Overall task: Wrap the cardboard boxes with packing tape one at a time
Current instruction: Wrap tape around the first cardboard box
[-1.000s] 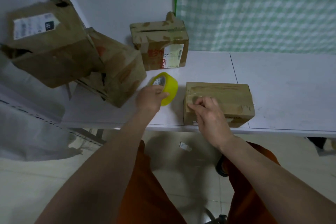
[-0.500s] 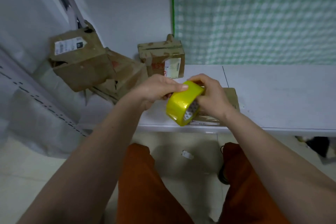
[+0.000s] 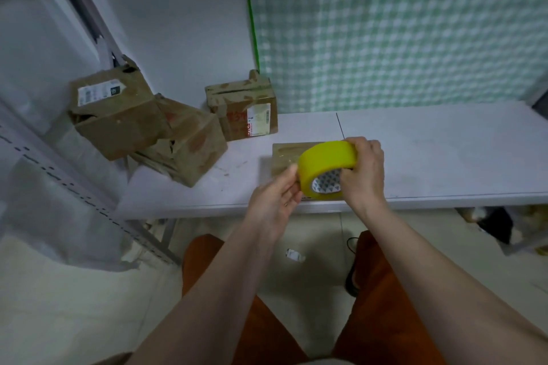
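Fingers of my right hand (image 3: 363,172) curl round the yellow packing-tape roll (image 3: 326,169); my left hand (image 3: 277,195) pinches its edge, apparently hunting the tape's end.

Tape roll (image 3: 326,161), centre frame: glossy yellow plastic film w/ printed paper core. Boxes (image 3: 118,115) upper left: matt brown cardboard, scuffed, creased, torn edges, shiny tape strips, paper labels. Counter (image 3: 444,151): smooth white, slight sheen. Backdrop (image 3: 400,27) upper right: green-white checked cloth.

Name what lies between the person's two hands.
The yellow tape roll, in the head view: right hand grips it, left hand touches its edge.
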The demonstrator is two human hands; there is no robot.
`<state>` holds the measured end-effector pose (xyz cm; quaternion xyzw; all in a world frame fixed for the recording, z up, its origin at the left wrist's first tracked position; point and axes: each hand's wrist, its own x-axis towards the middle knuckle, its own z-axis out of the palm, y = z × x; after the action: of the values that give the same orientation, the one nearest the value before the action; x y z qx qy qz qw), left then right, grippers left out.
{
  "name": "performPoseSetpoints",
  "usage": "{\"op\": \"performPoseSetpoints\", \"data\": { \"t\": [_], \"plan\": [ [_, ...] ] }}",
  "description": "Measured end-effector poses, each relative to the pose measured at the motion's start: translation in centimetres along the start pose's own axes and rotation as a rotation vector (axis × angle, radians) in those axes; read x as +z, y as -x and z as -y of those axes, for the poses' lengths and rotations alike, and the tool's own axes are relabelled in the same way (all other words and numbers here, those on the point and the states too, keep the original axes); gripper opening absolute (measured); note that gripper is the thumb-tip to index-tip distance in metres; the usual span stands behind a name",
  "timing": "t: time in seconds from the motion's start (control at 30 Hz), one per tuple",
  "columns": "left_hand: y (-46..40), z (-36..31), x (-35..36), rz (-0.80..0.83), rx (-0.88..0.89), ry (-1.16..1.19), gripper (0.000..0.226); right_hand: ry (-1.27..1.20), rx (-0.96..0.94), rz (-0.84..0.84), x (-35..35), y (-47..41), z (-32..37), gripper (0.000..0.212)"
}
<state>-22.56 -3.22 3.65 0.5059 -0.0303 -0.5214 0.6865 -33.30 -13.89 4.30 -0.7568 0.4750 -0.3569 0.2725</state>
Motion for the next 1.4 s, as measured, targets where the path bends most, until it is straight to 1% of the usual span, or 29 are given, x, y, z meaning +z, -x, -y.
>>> {"op": "performPoseSetpoints", "data": {
  "t": [0.1,0.2,0.27,0.33,0.43,0.5,0.57,0.63,0.77,0.83,0.9,0.93,1.0,1.07,1.27,1.4],
  "plan": [
    [-0.2,0.2,0.2,-0.013,0.008,0.049,0.027,-0.009,0.026,0.011,-0.6,0.5,-0.4,0.057],
    [-0.1,0.2,0.6,-0.025,0.07,0.011,0.017,0.04,0.063,0.034,-1.2,0.6,-0.9,0.051],
    [0.0,-0.1,0.9,-0.063,0.126,-0.071,0.006,0.086,0.069,0.131,-1.8,0.5,-1.3,0.044],
    [-0.3,-0.7,1.1,-0.115,0.202,-0.196,0.003,0.071,0.055,0.305,-2.6,0.5,-1.6,0.046],
    [-1.1,-1.8,1.3,-0.138,0.313,-0.373,0.008,-0.116,0.074,0.566,-3.7,0.9,-1.6,0.053],
    [-1.4,-2.1,1.5,-0.119,0.372,-0.506,0.012,-0.327,0.151,0.697,-3.8,1.4,-1.8,0.047],
    [-1.7,-2.0,1.6,-0.129,0.41,-0.638,0.014,-0.482,0.232,0.75,-3.8,1.9,-2.2,0.036],
    [-2.1,-2.0,1.6,-0.117,0.419,-0.682,0.014,-0.578,0.32,0.772,-3.6,2.4,-2.8,0.036],
    [-3.1,-1.9,2.1,-0.016,0.413,-0.775,0.013,-0.682,0.359,0.894,-2.8,3.9,-3.2,0.032],
    [-3.5,-1.4,2.5,-0.007,0.41,-0.83,0.015,-0.721,0.398,0.849,-2.8,4.2,-3.0,0.031],
    [-4.0,-0.8,2.7,-0.047,0.429,-0.885,0.018,-0.689,0.417,0.748,-3.1,4.4,-3.2,0.026],
    [-4.2,-0.5,2.9,-0.076,0.439,-0.899,0.019,-0.661,0.416,0.725,-3.1,4.5,-3.4,0.024],
    [-4.8,0.1,3.3,-0.121,0.451,-0.894,0.019,-0.628,0.436,0.714,-2.8,5.0,-4.1,0.028],
    [-5.5,0.6,3.9,-0.12,0.454,-0.926,0.019,-0.624,0.458,0.676,-2.4,5.3,-5.0,0.032],
    [-7.0,1.6,5.8,-0.12,0.441,-0.974,0.024,-0.596,0.556,0.566,-1.9,4.4,-6.1,0.031],
    [-8.3,2.2,6.4,-0.134,0.379,-0.876,0.022,-0.552,0.631,0.511,-1.1,4.3,-6.7,0.033]
  ]
}}
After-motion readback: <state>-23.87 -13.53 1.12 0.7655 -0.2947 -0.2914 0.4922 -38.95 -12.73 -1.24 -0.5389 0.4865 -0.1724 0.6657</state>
